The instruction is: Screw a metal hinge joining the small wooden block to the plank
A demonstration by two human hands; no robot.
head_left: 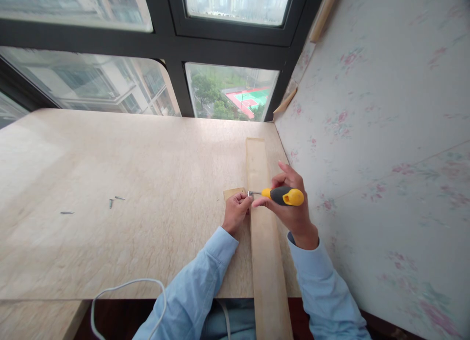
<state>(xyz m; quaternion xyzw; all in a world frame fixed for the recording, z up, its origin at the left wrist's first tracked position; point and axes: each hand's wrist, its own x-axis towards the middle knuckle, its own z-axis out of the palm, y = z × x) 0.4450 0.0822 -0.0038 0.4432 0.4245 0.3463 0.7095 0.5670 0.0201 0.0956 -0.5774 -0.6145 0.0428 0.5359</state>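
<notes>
My right hand (299, 217) holds a screwdriver (282, 196) with a yellow and black handle, its index finger and thumb partly spread. The shaft lies roughly level and points left over a long wooden board (265, 242). At the shaft's tip is a small screw (249, 194), pinched by the closed fingertips of my left hand (235, 213) at the board's left edge. A small piece of wood (232, 192) lies just beyond the left hand, partly covered by it. Whether the tip sits in the screw's head is too small to tell.
Several loose screws (110, 203) lie on the pale stone-patterned sill (154, 242) to the left. A white cable (128, 282) loops over the front edge. The floral wall (367, 183) stands close on the right, and dark-framed windows (235, 48) rise behind.
</notes>
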